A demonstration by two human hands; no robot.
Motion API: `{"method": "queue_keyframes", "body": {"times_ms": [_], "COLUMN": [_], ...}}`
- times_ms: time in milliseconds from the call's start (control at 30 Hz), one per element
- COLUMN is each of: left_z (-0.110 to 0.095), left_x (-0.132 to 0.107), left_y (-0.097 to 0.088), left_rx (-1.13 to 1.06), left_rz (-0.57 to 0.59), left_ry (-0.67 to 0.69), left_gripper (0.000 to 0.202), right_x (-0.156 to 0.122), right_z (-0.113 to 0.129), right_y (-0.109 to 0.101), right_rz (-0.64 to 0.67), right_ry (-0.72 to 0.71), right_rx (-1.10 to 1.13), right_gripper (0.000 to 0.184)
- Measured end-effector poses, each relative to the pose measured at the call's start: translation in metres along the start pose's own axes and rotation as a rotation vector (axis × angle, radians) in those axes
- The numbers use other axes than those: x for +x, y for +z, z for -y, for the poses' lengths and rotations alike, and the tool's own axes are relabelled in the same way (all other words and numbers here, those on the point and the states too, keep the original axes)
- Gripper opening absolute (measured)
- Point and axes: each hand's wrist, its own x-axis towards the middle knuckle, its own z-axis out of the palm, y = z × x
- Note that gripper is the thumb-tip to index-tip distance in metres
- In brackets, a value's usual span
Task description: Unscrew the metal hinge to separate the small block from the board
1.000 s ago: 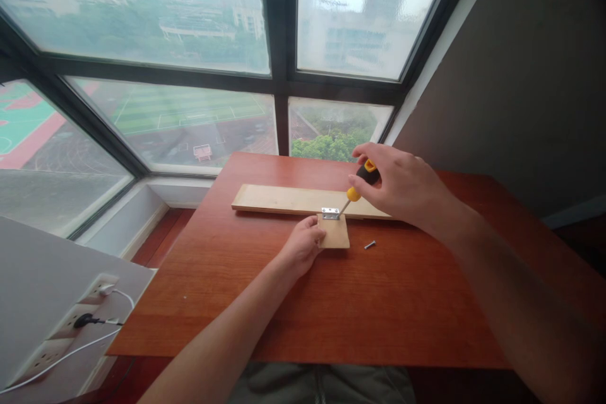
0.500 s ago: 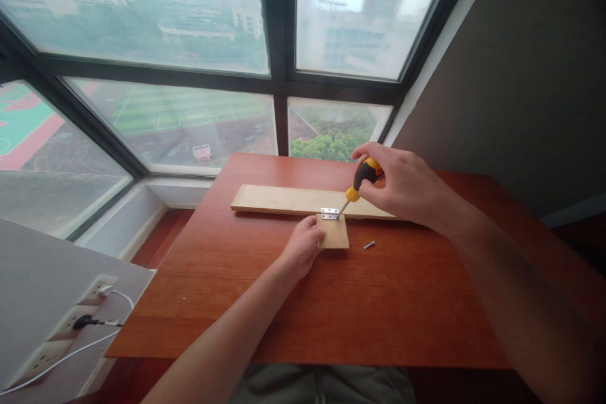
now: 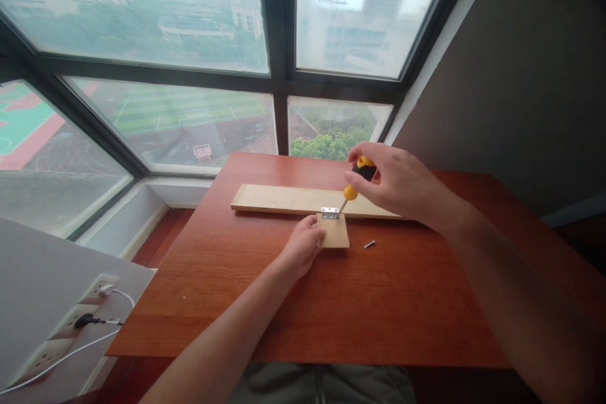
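Observation:
My right hand point(image 3: 391, 180) is closed around the yellow and black handle of a screwdriver point(image 3: 363, 168). The screwdriver slants down to the left, and its tip meets the right side of a small silver hinge point(image 3: 330, 213). One leaf of the hinge lies on a small square wooden board point(image 3: 334, 233); the other reaches over a long wooden plank point(image 3: 279, 196) behind it. My left hand point(image 3: 305, 244) grips the small board by its left edge, thumb on top. A loose screw point(image 3: 370, 244) lies on the table to the right of the small board.
The reddish-brown wooden table point(image 3: 379, 309) carries all of this. Large windows with dark frames point(image 3: 280, 76) rise behind it, and a grey wall point(image 3: 521, 88) stands at the right. Wall sockets point(image 3: 78, 322) with plugged-in cables are at the lower left.
My right hand's fingers and thumb have shifted and turned slightly around the screwdriver handle. The tip stays at the hinge; my left hand and the boards look unmoved.

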Motion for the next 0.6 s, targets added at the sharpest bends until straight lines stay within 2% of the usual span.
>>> {"method": "queue_keyframes", "body": {"times_ms": [100, 200, 333, 500, 600], "left_z": [0.0009, 0.0028, 0.0041, 0.0034, 0.0039], "left_x": [0.0002, 0.0011, 0.0022, 0.0025, 0.0029], "left_y": [-0.0008, -0.0022, -0.0031, -0.0032, -0.0041], "left_rx": [0.0, 0.002, 0.005, -0.001, 0.0], "left_rz": [0.011, 0.014, 0.019, 0.02, 0.032], "left_ry": [0.002, 0.014, 0.019, 0.017, 0.021], "left_gripper": [0.034, 0.036, 0.037, 0.038, 0.038], "right_x": [0.0016, 0.002, 0.0012, 0.0008, -0.0006], "right_z": [0.0009, 0.0002, -0.0005, -0.0021, -0.0049], "right_y": [0.0034, 0.0059, 0.0064, 0.0055, 0.005], "right_rz": [-0.026, -0.029, -0.02, -0.051, -0.043], "right_ry": [0.023, -0.002, -0.018, 0.058, 0.03], "right_rx": [-0.089, -0.089, -0.066, -0.13, -0.088], "right_gripper": [0.025, 0.019, 0.03, 0.022, 0.023]}}
